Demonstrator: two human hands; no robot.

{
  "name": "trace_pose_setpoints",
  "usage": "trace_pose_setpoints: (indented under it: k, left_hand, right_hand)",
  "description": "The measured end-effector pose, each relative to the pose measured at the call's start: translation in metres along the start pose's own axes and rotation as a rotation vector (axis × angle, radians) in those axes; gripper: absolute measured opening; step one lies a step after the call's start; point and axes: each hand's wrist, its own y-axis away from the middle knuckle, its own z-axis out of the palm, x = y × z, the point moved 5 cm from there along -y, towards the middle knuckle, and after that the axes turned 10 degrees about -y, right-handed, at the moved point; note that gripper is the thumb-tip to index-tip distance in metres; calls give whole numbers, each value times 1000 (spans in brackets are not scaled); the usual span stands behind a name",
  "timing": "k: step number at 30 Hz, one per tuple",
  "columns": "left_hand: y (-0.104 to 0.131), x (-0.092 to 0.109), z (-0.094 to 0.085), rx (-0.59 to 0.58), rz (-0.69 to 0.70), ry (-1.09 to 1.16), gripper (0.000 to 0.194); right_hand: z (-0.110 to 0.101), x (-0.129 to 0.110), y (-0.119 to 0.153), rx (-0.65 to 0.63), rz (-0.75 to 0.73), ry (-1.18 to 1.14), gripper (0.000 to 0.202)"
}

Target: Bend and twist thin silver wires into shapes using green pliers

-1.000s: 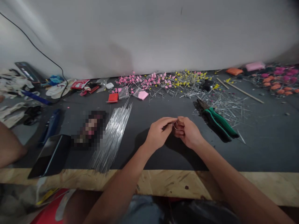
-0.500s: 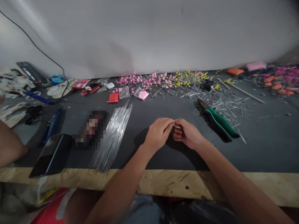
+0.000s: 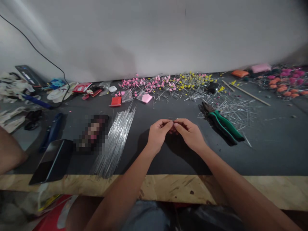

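Observation:
My left hand [image 3: 158,133] and my right hand [image 3: 189,131] meet above the dark table mat, thumbs and fingertips pinched together. Between them is a thin wire [image 3: 173,118], of which a short curved bit shows just above the fingers; the rest is hidden. Left of my hands lies a bundle of straight silver wires [image 3: 117,138]. To the right rest pliers with green and black handles [image 3: 225,125], beside a loose pile of short wire pieces [image 3: 238,110].
Along the wall lie wire stems with pink tips [image 3: 156,82] and yellow tips [image 3: 192,80]. Orange and magenta tipped stems [image 3: 286,85] sit far right. A dark phone [image 3: 53,160] stands at the front left edge, near a blue stapler-like tool [image 3: 51,131]. Another person's arm [image 3: 11,150] reaches in at left.
My right hand has turned and moved slightly left, bringing both hands' thumbs together. The bit of wire now shows above the fingers instead of between the hands.

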Motion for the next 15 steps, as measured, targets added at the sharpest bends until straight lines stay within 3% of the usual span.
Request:
trace_pose_setpoints:
  k: [7,15]
  left_hand:
    - [-2,-2,-1,-4,-5,11,20]
    - [0,-2,3,-123,-45,82,18]
  right_hand:
    - [1,-4,0,-17,-68,138,19]
    - [3,2,-1,-102,-36,139,25]
